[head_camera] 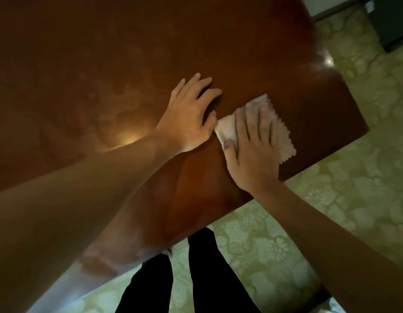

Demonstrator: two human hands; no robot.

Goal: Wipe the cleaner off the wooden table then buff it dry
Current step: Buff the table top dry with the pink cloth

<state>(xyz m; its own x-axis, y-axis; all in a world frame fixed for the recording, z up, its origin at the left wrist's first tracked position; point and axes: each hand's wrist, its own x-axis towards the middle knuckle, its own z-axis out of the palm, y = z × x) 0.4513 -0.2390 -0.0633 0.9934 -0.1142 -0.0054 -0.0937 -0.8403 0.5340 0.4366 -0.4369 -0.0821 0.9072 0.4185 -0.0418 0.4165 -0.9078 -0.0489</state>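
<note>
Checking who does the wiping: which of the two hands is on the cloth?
The right hand, pressed flat on the white cloth; the left hand rests on bare table.

A person's right hand point(252, 145) presses flat on a pale cloth point(279, 129) with a zigzag-cut edge, near the corner of a glossy brown wooden table point(105, 64). The left hand point(189, 116) rests palm-down on the bare wood just beside it, fingers spread. Hazy smears cloud the tabletop's shine. Below the table edge, dark trouser legs point(202, 274) stand on a floral-patterned green floor point(331, 188).
</note>
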